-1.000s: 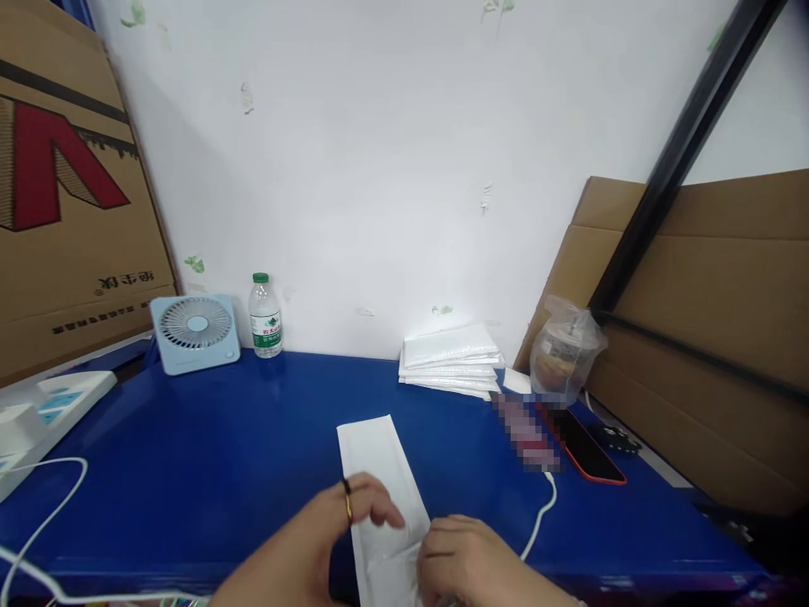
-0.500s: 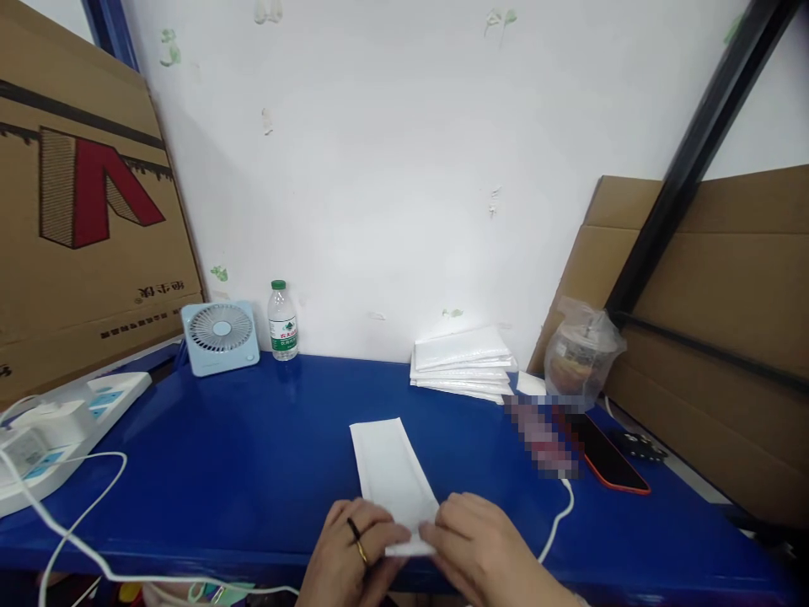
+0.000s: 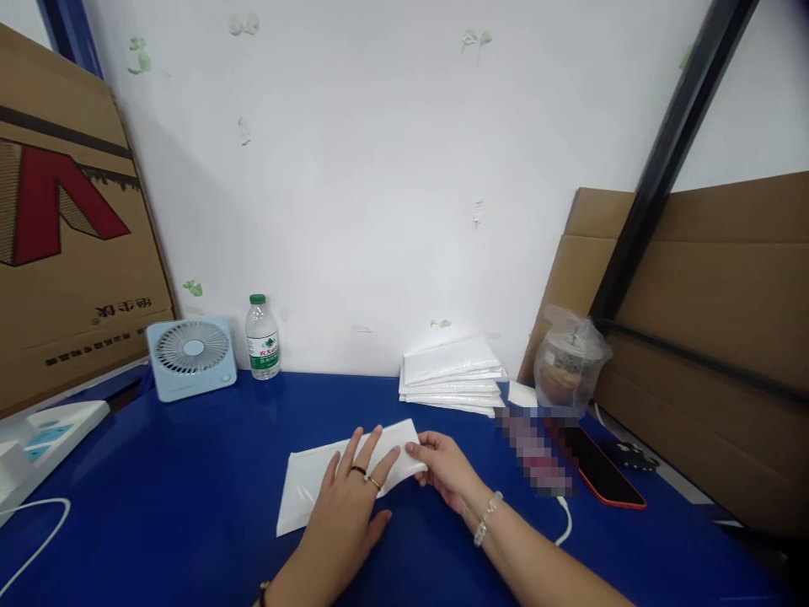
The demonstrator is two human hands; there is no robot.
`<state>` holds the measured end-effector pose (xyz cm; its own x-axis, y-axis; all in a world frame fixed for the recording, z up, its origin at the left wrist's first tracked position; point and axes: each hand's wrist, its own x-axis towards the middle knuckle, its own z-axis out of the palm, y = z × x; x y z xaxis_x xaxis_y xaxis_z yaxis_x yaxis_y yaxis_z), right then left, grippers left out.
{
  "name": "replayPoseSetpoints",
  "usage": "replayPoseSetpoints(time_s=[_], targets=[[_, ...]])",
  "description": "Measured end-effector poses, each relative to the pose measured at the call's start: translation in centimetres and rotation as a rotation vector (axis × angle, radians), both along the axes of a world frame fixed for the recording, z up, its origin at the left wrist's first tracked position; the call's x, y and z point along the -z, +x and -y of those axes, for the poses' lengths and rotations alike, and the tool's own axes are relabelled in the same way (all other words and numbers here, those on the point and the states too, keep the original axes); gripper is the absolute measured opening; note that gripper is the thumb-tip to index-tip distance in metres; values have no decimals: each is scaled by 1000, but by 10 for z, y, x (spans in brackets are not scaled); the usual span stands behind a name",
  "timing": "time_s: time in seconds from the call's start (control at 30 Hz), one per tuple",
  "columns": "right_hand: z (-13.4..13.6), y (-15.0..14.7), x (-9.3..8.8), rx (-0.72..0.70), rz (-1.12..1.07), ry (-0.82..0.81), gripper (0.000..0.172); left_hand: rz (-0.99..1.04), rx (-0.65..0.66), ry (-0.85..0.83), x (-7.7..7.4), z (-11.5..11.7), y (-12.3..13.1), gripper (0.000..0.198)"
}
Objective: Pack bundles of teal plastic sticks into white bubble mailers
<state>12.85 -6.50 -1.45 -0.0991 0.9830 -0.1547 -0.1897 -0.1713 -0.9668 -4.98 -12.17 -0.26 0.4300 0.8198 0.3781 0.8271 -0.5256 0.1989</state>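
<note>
A white padded envelope (image 3: 307,487) lies slanted on the blue table (image 3: 190,472), in front of me. My left hand (image 3: 354,497) rests flat on its middle, fingers stretched and apart, rings on two fingers. My right hand (image 3: 442,468), with a bead bracelet at the wrist, pinches the envelope's right end between thumb and fingers.
A stack of white envelopes (image 3: 450,376) sits at the back by the wall. A bagged drink cup (image 3: 567,361), a red-cased phone (image 3: 600,476) and a white cable (image 3: 565,521) lie to the right. A small fan (image 3: 190,356), a water bottle (image 3: 261,338) and a power strip (image 3: 38,438) stand left. Cardboard leans on both sides.
The envelope has turned from lengthwise near the table edge to slanting across, farther in. Both hands moved forward with it; the left now lies flat on top.
</note>
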Motion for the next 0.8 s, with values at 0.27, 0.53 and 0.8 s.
replayPoseSetpoints(time_s=[0.27,0.53,0.8], targets=[[-20,35,-36,-136,796,384,25,-215,44,-206,7,-67,-12,53],[-92,155,-89,154,1702,865,63,-145,205,-202,-7,-156,-49,56],[-120,170,-103,178,1677,941,28,-197,86,-72,-8,-225,-46,39]])
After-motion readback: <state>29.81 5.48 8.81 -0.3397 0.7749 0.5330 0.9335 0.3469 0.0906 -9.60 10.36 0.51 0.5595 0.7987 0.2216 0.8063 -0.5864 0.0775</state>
